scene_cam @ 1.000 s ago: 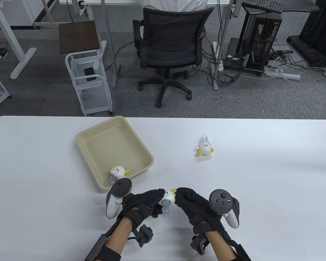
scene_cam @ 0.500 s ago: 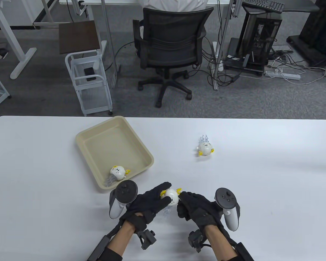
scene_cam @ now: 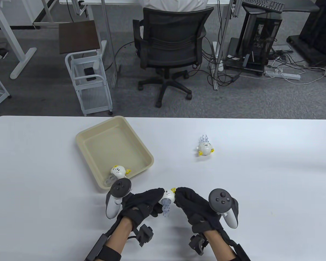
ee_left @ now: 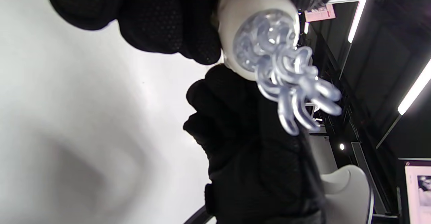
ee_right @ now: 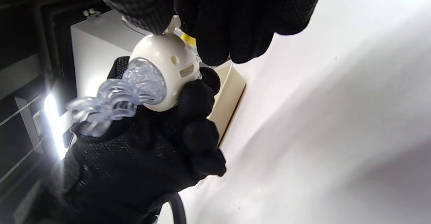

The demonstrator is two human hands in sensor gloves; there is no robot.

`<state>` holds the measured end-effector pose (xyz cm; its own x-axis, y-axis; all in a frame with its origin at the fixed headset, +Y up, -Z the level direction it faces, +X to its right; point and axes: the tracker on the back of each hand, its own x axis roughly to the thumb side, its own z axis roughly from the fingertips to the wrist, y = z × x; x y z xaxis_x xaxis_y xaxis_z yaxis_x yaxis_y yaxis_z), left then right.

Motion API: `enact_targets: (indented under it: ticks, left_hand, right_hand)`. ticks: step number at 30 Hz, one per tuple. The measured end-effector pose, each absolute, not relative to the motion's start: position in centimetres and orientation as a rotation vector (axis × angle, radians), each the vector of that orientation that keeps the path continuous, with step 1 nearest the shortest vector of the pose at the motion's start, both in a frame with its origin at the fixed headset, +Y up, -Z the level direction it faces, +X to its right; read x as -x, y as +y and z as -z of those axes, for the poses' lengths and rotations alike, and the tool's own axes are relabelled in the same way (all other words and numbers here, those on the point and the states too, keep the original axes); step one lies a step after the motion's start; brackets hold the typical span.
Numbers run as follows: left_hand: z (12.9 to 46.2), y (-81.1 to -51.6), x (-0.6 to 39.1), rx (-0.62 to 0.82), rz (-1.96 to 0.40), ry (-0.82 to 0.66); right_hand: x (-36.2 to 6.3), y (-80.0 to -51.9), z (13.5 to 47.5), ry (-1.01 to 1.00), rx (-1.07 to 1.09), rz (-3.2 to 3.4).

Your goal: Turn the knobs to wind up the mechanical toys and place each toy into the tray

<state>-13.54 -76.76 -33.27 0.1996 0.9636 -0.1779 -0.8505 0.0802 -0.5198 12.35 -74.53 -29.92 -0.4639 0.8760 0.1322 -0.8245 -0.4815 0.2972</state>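
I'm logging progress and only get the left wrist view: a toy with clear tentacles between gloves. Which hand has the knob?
Observer: The right hand pinches at the yellow knob; the left hand cradles the held toy.
Operator: Anything in the tray yet?
Observer: Yes, one toy lies in the tray, at its near corner.
Operator: Any toys left over?
Observer: One more toy sits on the table, right of the tray, untouched.

Held toy's (scene_cam: 168, 196) yellow knob mostly hidden under right hand (scene_cam: 191, 205) fingertips.
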Motion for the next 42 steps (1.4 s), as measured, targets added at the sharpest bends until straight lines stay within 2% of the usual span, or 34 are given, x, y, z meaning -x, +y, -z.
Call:
enact_targets:
  ticks: [6,10,15,18,20,24,32,38,42]
  left_hand:
    - [33.3,-77.0,13.7,0.638,-1.389,-0.206]
    - [33.4,-76.7,13.5,0.611,-1.349,-0.252]
    - [32.9,-75.5,12.4,0.472,-1.256,-0.393]
    - [32.3,-74.4,11.6,0.317,-1.16,-0.493]
    - [32.0,-74.1,11.2,0.291,-1.138,-0.517]
    - [32.4,-74.6,11.5,0.326,-1.134,-0.452]
    - [33.1,-76.3,12.7,0.53,-1.323,-0.286]
    - [33.2,-76.7,13.1,0.646,-1.409,-0.246]
    - [33.1,-76.5,12.9,0.633,-1.394,-0.284]
  right_hand:
    - [-11.8,-73.6,29.5,0.148,-0.375,-2.203]
    - [-12.0,-73.6,29.6,0.129,-0.375,-2.24]
    - [-13.0,-75.1,30.2,0.269,-0.193,-1.967]
    - [-13.5,-76.0,30.4,0.349,-0.085,-1.771]
    - [-13.8,-76.1,30.4,0.359,-0.052,-1.717]
    - [-13.6,-75.8,30.4,0.332,-0.087,-1.804]
    - [-12.5,-74.4,29.8,0.205,-0.273,-2.079]
    - [-12.3,-73.5,29.4,0.118,-0.388,-2.182]
    - [-12.5,-73.2,29.2,0.061,-0.393,-2.221]
